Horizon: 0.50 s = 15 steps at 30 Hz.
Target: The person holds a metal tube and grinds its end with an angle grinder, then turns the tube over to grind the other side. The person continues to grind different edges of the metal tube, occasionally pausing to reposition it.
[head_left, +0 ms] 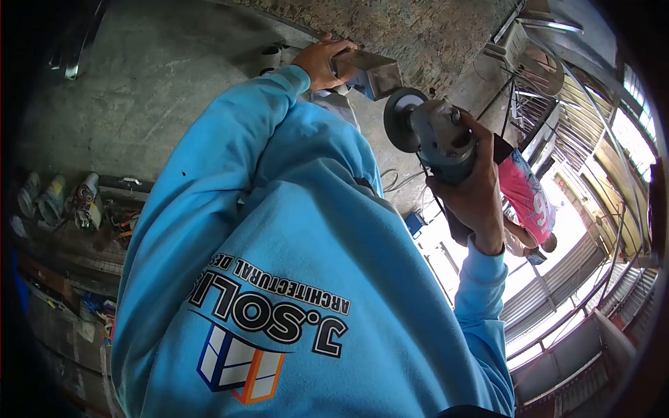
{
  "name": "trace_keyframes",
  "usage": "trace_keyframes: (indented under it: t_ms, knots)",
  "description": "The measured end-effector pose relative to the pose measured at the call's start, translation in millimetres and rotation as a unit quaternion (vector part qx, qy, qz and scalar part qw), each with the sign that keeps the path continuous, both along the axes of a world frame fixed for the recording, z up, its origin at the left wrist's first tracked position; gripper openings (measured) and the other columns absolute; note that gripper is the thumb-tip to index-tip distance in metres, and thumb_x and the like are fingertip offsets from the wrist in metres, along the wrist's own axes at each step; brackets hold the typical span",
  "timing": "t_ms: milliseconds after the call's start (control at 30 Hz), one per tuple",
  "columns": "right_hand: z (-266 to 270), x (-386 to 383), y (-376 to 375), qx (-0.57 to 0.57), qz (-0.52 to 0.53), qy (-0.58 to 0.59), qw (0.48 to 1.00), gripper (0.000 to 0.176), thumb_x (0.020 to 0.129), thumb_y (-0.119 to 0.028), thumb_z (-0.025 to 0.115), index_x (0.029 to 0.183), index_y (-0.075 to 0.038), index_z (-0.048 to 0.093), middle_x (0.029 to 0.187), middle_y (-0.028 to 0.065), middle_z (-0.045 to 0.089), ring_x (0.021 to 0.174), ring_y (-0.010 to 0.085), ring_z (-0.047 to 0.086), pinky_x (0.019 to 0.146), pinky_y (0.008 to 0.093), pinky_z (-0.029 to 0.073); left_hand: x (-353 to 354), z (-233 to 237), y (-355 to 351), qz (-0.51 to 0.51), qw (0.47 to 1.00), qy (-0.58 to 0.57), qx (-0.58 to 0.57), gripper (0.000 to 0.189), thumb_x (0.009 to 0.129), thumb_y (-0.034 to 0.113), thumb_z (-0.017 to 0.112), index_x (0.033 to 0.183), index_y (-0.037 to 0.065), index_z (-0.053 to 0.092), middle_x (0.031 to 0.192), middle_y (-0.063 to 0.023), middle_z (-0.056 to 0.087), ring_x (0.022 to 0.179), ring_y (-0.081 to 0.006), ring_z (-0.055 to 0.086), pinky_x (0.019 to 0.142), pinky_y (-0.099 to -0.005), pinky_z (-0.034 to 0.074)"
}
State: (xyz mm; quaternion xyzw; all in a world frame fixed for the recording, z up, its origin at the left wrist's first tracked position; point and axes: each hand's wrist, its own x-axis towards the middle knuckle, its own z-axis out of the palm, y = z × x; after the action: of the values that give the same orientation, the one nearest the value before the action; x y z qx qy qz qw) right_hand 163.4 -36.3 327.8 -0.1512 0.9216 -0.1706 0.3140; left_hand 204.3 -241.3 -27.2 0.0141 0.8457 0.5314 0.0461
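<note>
My right hand [474, 188] is wrapped around the body of an angle grinder [442, 132]. The grinder's round disc [402, 120] faces left, close beside the lower corner of a bent sheet-metal piece [385, 78]. That piece is box-like, with flat folded sides, and lies at the edge of a worn, rough-topped table [418, 35]. At its left end my left hand [325, 63] grips it, fingers closed over the edge; part of the hand's hold is hidden behind the metal.
A person in a pink shirt [526, 198] bends over at the right. Metal bars and frames [585, 111] lean behind the table. Several power tools [87, 198] stand at the lower left by a shelf. A cable [401, 181] lies on the concrete floor [139, 104].
</note>
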Motion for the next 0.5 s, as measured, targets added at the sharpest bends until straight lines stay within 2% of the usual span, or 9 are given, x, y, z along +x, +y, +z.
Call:
trace_keyframes:
  t_ms: [67, 300, 367, 500]
  knots:
    - [2, 5, 8, 0.034, 0.001, 0.008, 0.999, 0.093, 0.065, -0.001, 0.083, 0.148, -0.013, 0.043, 0.129, 0.0225, 0.066, 0.115, 0.0432, 0.069, 0.1, 0.0475, 0.055, -1, 0, 0, 0.002, 1.0, -0.003, -0.013, 0.066, 0.082, 0.046, 0.084, 0.137, 0.022, 0.057, 0.125, -0.013, 0.071, 0.126, -0.0404, 0.061, 0.113, -0.0492, 0.048]
    - [8, 23, 16, 0.043, -0.052, -0.007, 0.998, 0.093, 0.067, -0.002, 0.083, 0.149, -0.013, 0.041, 0.126, 0.0228, 0.067, 0.114, 0.0428, 0.069, 0.099, 0.047, 0.056, -2, -13, 3, -0.001, 1.0, 0.003, -0.009, 0.066, 0.082, 0.045, 0.084, 0.137, 0.021, 0.057, 0.125, -0.0142, 0.071, 0.123, -0.0399, 0.063, 0.11, -0.0483, 0.051]
    - [5, 28, 10, 0.024, -0.083, -0.005, 0.996, 0.093, 0.067, -0.001, 0.084, 0.149, -0.012, 0.04, 0.125, 0.0231, 0.067, 0.114, 0.0424, 0.07, 0.098, 0.0458, 0.057, -4, -9, -3, -0.024, 0.997, -0.062, 0.043, 0.077, 0.074, 0.019, 0.089, 0.142, 0.025, 0.053, 0.133, -0.0091, 0.069, 0.129, -0.0414, 0.06, 0.123, -0.0503, 0.037]
    - [0, 33, 3, -0.011, -0.095, -0.005, 0.995, 0.093, 0.068, 0.0, 0.084, 0.149, -0.012, 0.039, 0.124, 0.0229, 0.068, 0.114, 0.0419, 0.07, 0.096, 0.0454, 0.058, -4, -13, -2, -0.024, 0.998, -0.037, 0.043, 0.077, 0.073, 0.015, 0.088, 0.141, 0.025, 0.054, 0.128, -0.0098, 0.071, 0.126, -0.0411, 0.062, 0.124, -0.0481, 0.036]
